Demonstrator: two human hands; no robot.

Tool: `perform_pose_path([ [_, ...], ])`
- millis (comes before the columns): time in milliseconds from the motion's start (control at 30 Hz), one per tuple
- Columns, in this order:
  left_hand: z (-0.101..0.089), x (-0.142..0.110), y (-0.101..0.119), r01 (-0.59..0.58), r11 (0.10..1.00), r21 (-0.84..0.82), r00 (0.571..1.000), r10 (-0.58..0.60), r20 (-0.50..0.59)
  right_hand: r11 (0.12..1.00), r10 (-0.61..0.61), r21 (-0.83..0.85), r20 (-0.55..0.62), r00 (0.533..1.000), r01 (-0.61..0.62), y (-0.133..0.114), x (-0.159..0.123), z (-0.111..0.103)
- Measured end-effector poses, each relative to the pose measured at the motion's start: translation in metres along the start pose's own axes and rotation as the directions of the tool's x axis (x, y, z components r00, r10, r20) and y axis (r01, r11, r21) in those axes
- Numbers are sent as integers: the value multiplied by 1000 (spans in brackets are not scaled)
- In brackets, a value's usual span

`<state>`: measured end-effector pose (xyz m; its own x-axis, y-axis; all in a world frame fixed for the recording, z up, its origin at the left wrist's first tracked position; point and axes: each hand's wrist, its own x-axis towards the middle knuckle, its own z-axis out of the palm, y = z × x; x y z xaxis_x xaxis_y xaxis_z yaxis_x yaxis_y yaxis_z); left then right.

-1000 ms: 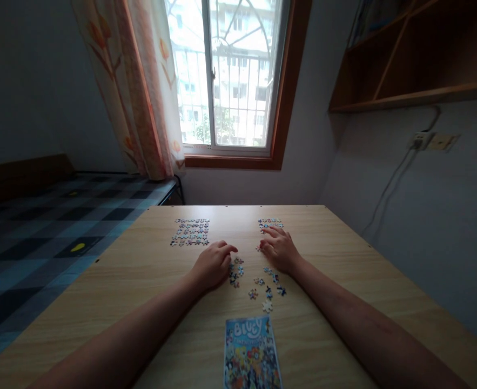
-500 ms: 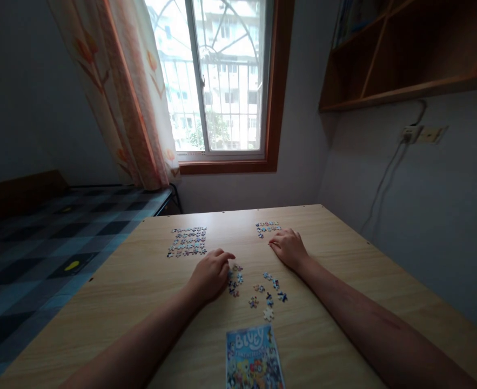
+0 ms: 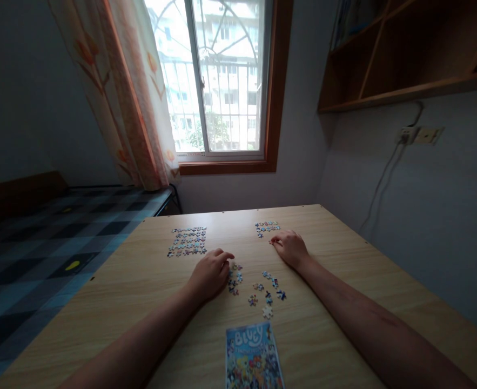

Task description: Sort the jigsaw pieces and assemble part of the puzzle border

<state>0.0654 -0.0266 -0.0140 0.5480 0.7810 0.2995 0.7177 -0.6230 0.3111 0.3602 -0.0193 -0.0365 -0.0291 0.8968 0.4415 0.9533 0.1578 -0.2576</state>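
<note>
My left hand (image 3: 212, 274) rests on the table beside a loose cluster of jigsaw puzzle pieces (image 3: 233, 282), index finger stretched out and the other fingers partly hidden; I see nothing held in it. The fingertips of my right hand (image 3: 290, 248) are pinched together on a small puzzle piece (image 3: 271, 242), barely visible, just below a short block of puzzle pieces (image 3: 267, 227) laid in rows. Between my forearms lie several scattered pieces (image 3: 268, 296), one of them pale (image 3: 267, 312). A larger block of pieces in rows (image 3: 189, 241) lies beyond my left hand.
A picture sheet or box marked "BLUEY" (image 3: 254, 356) lies at the near side of the wooden table (image 3: 141, 302). On the left stands a bed with a checked cover (image 3: 60, 237). A wall shelf (image 3: 408, 89) hangs at upper right, above a socket with a cord (image 3: 406, 135).
My right fingertips have shifted slightly, and a bit of the piece at their tips now shows. The left hand stays nearly still. The view has tilted very slightly.
</note>
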Motion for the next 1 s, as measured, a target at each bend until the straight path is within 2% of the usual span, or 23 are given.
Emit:
perform_pose_path([
  [100, 1, 0, -1, -8, 1000, 6, 1000, 8, -3, 999, 24, -25, 33, 999, -23, -5, -1, -1],
  [233, 1, -1, 0, -16, 1000, 17, 1000, 16, -1, 996, 62, -64, 20, 998, -61, -10, -1, 1],
  [367, 0, -1, 1, -31, 999, 18, 1000, 31, -3, 990, 87, -110, 15, 996, -85, -9, 1, 6],
  [567, 0, 0, 1, -38, 999, 22, 999, 38, -6, 985, 120, -136, 85, 989, -108, -4, 4, 10],
  [700, 1, -1, 1, -35, 999, 25, 999, 35, -9, 990, 70, -123, 39, 997, -65, -7, 3, 7],
  [867, 2, -2, -1, -41, 999, 31, 999, 41, -9, 996, -82, -43, 40, 996, 83, -13, 2, 8],
  [1000, 1, -1, -1, -46, 998, 35, 999, 46, -5, 996, -67, -56, 80, 995, 71, -15, 3, 10],
])
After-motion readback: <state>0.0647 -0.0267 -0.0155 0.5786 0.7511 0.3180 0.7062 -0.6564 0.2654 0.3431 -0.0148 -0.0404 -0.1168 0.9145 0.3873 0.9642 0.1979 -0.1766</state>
